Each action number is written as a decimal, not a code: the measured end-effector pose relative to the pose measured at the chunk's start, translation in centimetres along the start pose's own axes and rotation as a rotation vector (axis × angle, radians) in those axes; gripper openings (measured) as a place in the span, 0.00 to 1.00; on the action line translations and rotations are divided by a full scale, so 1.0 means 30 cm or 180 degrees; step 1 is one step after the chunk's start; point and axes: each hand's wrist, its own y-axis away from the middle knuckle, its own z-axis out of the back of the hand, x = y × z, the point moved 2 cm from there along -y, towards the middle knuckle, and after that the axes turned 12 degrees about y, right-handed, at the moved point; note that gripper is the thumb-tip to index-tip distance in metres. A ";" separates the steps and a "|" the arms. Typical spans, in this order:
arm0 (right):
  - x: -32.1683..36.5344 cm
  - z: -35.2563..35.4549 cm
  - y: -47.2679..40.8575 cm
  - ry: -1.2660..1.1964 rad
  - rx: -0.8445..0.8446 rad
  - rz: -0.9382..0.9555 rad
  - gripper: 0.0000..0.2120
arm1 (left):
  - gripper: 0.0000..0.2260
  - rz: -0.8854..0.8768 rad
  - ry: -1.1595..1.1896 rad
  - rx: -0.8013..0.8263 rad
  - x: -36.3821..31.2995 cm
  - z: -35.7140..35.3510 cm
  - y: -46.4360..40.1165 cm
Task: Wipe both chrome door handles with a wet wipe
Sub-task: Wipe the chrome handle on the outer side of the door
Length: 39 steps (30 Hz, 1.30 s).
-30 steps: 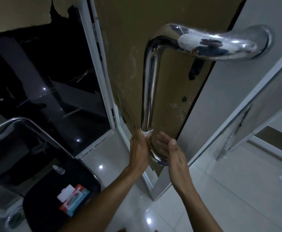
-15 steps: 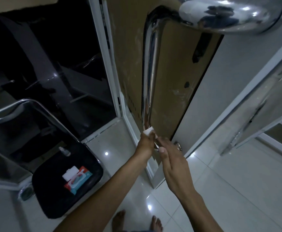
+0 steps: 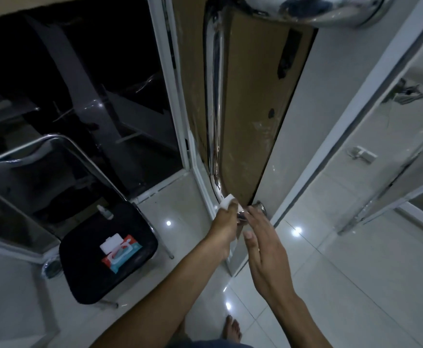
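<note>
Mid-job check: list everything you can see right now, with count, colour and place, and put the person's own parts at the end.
chrome door handle: one, silver, runs down the brown door, bending in at its lower end
wet wipe: one, white, wrapped on the handle's lower bend
door panel: one, brown, centre
chair: one, black seat with chrome frame, lower left
wipes pack: one, red and teal with white lid, on the chair seat
small bottle: one, pale, at the seat's back edge
floor tiles: white, glossy, right and bottom
left hand: grips the wipe on the handle
right hand: fingers straight, beside the handle's base
bare foot: one visible, bottom centre
</note>
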 end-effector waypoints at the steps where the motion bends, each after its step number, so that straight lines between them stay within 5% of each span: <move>1: -0.006 0.004 -0.001 -0.0038 0.0005 0.0022 0.38 | 0.18 -0.0030 0.0091 0.0000 0.014 -0.007 0.009; 11: -0.052 0.035 0.018 -0.0409 -0.0123 0.0021 0.38 | 0.19 -0.0147 0.0308 0.0137 0.064 -0.066 0.066; 18: -0.065 0.054 0.037 -0.0601 -0.0297 0.0050 0.35 | 0.10 -0.0220 -0.0682 0.0610 0.066 -0.093 0.106; 23: -0.082 0.066 0.060 -0.0697 -0.0437 -0.0012 0.30 | 0.16 -0.0619 -0.2168 0.0782 0.013 -0.048 0.132; 26: -0.090 0.074 0.074 -0.0686 -0.0551 -0.0055 0.25 | 0.15 -0.1549 -0.3261 0.0201 -0.008 0.034 0.155; 29: -0.087 0.079 0.080 -0.0757 -0.0636 -0.0125 0.22 | 0.09 -0.2955 -0.3525 -0.0266 -0.046 0.062 0.166; 39: -0.052 0.069 0.119 -0.0748 -0.0888 -0.0383 0.21 | 0.06 -0.3794 -0.3673 0.0230 -0.070 0.004 0.098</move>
